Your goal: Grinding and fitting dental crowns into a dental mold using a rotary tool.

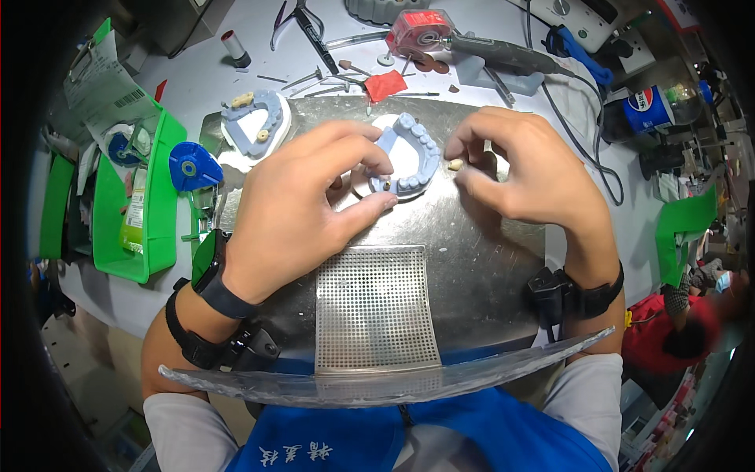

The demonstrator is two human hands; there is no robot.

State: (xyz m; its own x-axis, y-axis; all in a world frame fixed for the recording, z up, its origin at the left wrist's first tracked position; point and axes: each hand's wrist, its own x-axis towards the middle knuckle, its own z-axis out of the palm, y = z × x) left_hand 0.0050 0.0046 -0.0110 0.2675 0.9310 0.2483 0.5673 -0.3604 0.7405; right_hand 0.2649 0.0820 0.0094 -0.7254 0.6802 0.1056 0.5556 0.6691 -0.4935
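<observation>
Bench: a white tabletop (200, 86) with a grey metal board (487, 291) lying on it, under both hands.
Twelve o'clock, far side: a red square scrap (385, 85) among scattered slim tools; beyond it, a red-and-clear case (425, 31).
One o'clock: a dark handpiece (511, 57) with a cable trailing down to the right.
Two o'clock, rim: a bottle (649, 110) of dark liquid with a blue label, lying tilted.
Nine to ten: a green bin (163, 197) holding packets; just beside it, a blue disc-shaped piece (195, 167).
Towards four, off the bench: a person in red (668, 330), blurred.
Six o'clock: a perforated metal sheet (373, 307) on the board, its near edge meeting a clear curved strip (472, 377) in view.
Dental models: one blue-grey arch model (429, 161) on a white base just past twelve, between the hands; a second model (275, 114) between ten and eleven, near the left hand.
Left hand (295, 193): half open, thumb and fingers curved about the nine-o'clock side of the nearer model, touching it.
Right hand (535, 165): thumb and forefinger pinch a small tooth-coloured piece (454, 164), just off the model's three-o'clock side; other fingers curled.
</observation>
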